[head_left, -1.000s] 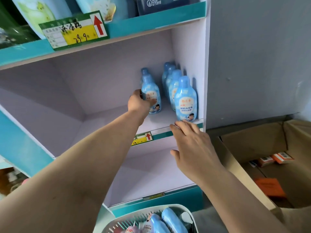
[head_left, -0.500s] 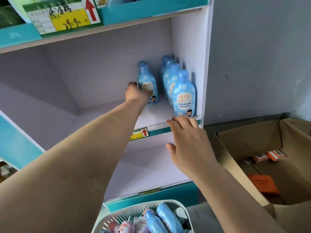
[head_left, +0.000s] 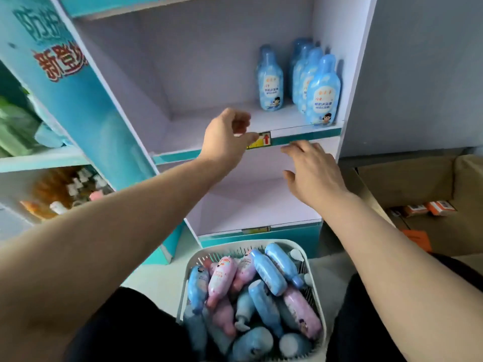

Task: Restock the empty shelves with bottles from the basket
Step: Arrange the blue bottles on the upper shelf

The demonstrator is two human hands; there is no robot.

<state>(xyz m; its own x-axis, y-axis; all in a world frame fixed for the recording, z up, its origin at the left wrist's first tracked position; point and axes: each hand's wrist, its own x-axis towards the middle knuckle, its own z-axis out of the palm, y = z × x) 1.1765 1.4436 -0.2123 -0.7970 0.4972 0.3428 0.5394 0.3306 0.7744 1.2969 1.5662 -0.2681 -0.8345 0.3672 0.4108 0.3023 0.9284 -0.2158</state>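
I count five blue bottles (head_left: 323,92) standing on the upper shelf (head_left: 214,131), most in a file against its right wall and one (head_left: 269,81) just to their left, so I judge the restocking barely begun: the lower shelf (head_left: 251,202) is bare and the basket (head_left: 317,333) below is heaped with blue and pink bottles. My left hand (head_left: 224,138) and right hand (head_left: 312,168) both hang loose-fingered at the shelf edge, gripping nothing. A cardboard box (head_left: 418,178) sits by the grey wall.

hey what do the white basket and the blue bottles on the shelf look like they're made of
Basket: likely moulded plastic, matte white, with slotted walls and rounded corners. Blue bottles: probably plastic, glossy, since light glints on their rounded shoulders; printed labels cover the fronts.
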